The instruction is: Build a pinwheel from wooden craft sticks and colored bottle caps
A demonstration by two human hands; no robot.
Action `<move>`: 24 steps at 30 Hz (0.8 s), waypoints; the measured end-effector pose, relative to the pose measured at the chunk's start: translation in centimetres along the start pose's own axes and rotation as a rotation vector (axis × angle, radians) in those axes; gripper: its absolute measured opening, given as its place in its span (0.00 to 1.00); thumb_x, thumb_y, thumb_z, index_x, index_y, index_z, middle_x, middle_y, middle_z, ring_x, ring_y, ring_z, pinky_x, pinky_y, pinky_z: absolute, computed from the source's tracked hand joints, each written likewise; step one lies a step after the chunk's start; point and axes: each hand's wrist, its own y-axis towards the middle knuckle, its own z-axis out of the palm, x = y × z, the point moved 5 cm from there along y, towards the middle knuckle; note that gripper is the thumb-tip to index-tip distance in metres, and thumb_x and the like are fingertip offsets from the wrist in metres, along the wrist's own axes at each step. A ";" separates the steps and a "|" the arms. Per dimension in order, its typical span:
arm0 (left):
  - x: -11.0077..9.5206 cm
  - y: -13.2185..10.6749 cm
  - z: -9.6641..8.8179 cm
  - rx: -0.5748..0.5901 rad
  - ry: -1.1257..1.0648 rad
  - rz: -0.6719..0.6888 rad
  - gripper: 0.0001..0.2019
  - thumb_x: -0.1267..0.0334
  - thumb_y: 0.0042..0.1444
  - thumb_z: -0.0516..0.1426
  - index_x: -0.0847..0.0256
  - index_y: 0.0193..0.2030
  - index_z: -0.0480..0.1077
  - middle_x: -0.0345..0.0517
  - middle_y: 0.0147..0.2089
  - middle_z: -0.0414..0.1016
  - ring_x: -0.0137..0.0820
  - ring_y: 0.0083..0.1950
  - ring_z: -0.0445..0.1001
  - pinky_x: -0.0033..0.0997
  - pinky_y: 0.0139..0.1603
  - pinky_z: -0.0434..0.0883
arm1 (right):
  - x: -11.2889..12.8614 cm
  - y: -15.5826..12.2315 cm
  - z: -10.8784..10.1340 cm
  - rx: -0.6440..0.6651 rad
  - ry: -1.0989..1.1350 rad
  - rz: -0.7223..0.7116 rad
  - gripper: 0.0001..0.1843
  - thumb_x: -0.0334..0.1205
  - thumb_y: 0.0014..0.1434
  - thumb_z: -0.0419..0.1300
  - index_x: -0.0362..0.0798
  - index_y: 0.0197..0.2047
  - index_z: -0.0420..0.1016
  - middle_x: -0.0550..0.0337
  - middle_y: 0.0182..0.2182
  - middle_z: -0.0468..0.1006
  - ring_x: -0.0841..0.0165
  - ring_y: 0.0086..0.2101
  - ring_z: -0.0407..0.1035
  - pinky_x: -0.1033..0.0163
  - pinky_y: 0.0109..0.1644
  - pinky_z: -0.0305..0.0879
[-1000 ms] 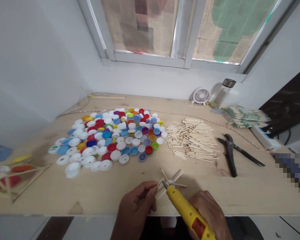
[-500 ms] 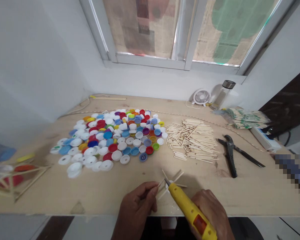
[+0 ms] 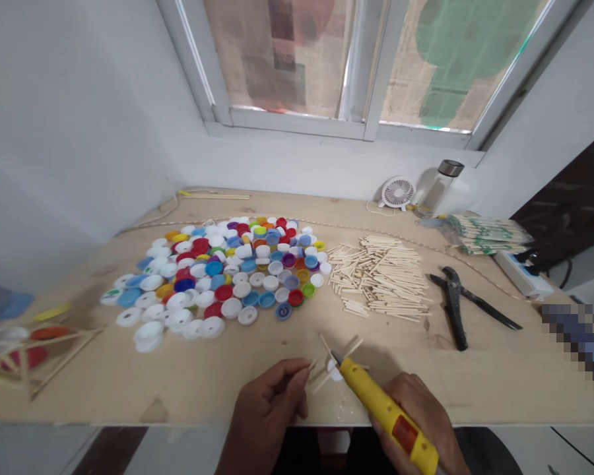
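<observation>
My left hand (image 3: 272, 409) pinches a short wooden stick (image 3: 313, 363) between thumb and fingertips, just left of a white bottle cap (image 3: 333, 371). Several other sticks spread outward from that cap on the table. A yellow hot glue gun (image 3: 376, 402) is gripped in my right hand (image 3: 420, 415), its metal nozzle pointing at the cap from the right. Whether the nozzle touches the cap or a stick, I cannot tell. The glue gun hides part of the cap's right side.
Behind my hands lies a wide spread of coloured bottle caps (image 3: 222, 270). To its right are a heap of short sticks (image 3: 386, 277) and black-handled cutters (image 3: 455, 307). A stick-and-cap frame (image 3: 62, 366) sits left. Farther back stand a small fan (image 3: 397, 192), a bottle (image 3: 438, 191) and a power strip (image 3: 522, 276).
The glue gun's nozzle has shifted slightly right and the gun has come down a little. The stick in my left hand has moved slightly left, away from the cap.
</observation>
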 end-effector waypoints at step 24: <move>-3.0 2.6 0.9 0.136 0.574 0.849 0.07 0.67 0.60 0.53 0.58 0.34 0.71 0.41 0.29 0.75 0.31 0.33 0.72 0.34 0.40 0.68 | -5.9 -1.6 -0.5 0.057 0.593 0.792 0.22 0.57 0.52 0.64 0.47 0.40 0.80 0.54 0.35 0.80 0.61 0.37 0.74 0.62 0.40 0.71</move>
